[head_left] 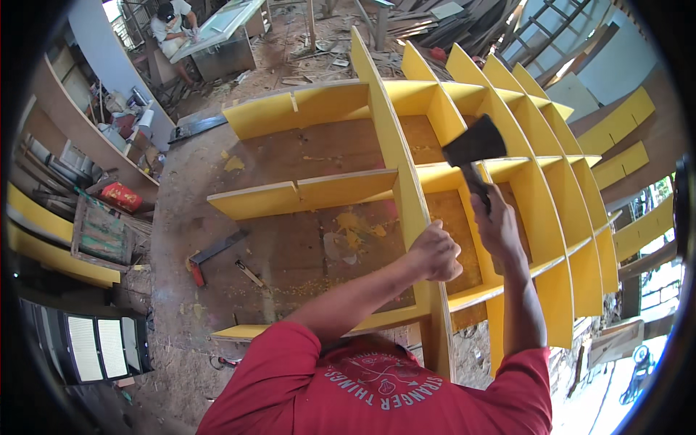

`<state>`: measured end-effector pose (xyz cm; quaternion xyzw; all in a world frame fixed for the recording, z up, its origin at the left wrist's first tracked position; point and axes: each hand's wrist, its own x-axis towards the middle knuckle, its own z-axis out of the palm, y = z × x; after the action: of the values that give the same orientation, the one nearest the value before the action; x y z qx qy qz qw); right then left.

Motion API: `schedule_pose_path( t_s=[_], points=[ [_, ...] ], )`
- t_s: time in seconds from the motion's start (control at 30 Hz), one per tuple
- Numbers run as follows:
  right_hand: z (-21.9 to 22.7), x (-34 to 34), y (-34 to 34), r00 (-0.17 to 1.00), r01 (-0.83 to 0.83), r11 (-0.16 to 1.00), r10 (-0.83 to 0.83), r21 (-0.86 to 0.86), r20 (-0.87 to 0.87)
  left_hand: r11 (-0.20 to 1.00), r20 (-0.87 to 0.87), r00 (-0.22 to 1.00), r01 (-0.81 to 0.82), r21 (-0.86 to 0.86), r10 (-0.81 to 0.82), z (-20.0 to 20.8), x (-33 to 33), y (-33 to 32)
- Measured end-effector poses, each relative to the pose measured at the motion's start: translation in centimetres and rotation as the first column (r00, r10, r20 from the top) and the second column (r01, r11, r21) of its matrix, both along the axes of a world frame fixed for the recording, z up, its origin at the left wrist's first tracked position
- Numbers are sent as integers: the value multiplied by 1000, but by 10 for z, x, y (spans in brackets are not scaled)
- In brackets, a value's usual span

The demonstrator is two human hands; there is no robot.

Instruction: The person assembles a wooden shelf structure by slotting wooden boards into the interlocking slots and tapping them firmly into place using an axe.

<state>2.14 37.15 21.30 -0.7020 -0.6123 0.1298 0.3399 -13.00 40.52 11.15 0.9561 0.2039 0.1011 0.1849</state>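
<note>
My right hand (499,226) is closed around the handle of a dark hatchet (475,141), its broad head raised above the yellow grid of slotted panels (536,181). Lower and to the left, my left hand (435,251) is closed over the upper edge of a long yellow panel (395,156), with part of its grip hidden from view. This long panel crosses several shorter boards, one being a slotted yellow board (254,204) on the left.
A try square (217,248) and a small wood-handled tool (250,274) lie on the brown worktable (177,217). Loose slotted yellow boards (620,167) lean at the right. Another person (174,29) works at the far left. Scrap wood (442,29) is piled behind.
</note>
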Motion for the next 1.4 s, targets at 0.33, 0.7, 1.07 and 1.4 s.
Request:
schedule_pose_path(
  t_s=[0.33, 0.7, 1.07, 1.4],
  points=[
    [-65, -25, 99, 942, -116, 963, 184, -244, 279, 1000, 93, 996, -6, 17, 5, -4, -1, 7],
    [-72, -11, 111, 924, -23, 960, 127, -281, 361, 1000, 131, 991, 2, -17, 1, -6, 2, 7],
    [-42, -32, 118, 981, 2, 978, 38, -208, 189, 996, 116, 993, -11, -87, 21, 0, -1, 6],
    [-86, -9, 127, 985, -112, 964, 140, -243, 103, 946, 738, 613, -48, -321, 282, -22, -55, 88]
  ],
)
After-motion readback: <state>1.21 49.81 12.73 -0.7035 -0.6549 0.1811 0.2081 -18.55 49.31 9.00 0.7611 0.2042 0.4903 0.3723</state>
